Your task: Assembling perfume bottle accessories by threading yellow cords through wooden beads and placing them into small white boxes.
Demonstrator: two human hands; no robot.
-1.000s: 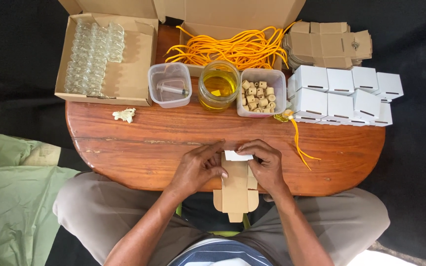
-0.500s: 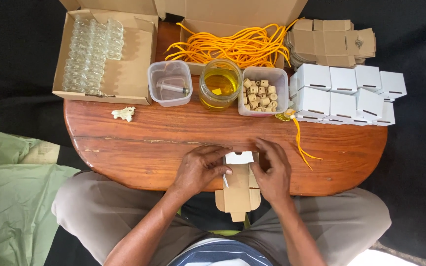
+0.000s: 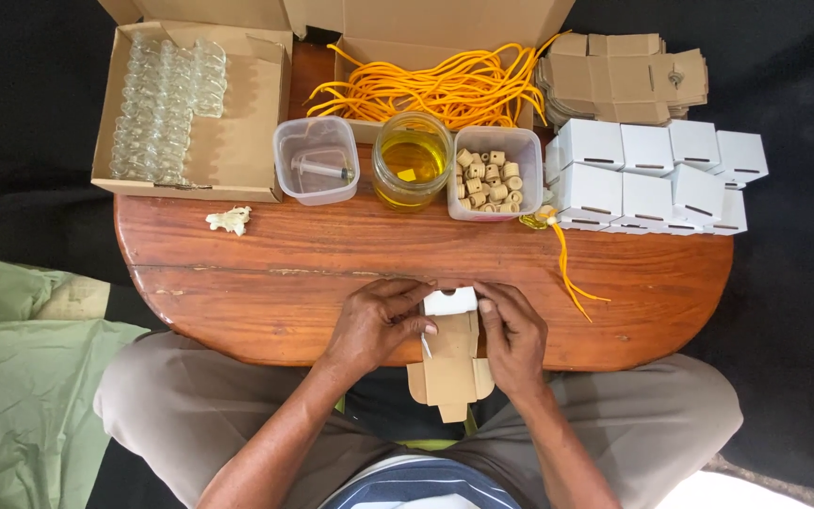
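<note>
Head view, left to right. Left hand (image 3: 377,323): fingers curled, tips pinching the left edge of a small flat-cut cardboard box blank, white outside and brown inside (image 3: 450,351); the wrist rests at the near edge of the oval reddish wooden table (image 3: 237,273), with the forearm rising from the lap. The blank lies between both hands at the table's near rim, its white end on the wood and its brown flaps hanging over the edge toward the body. Right hand (image 3: 512,335): fingers bent, fingertips pressing the blank's right edge, thumb side turned inward.

Far side of the table: open cardboard tray of small clear glass vials (image 3: 167,104), clear plastic tub holding a syringe (image 3: 317,160), glass jar of yellow liquid (image 3: 412,160), plastic tub of cork stoppers (image 3: 492,174), bundle of orange cords (image 3: 435,87), cluster of folded white boxes (image 3: 657,174).
</note>
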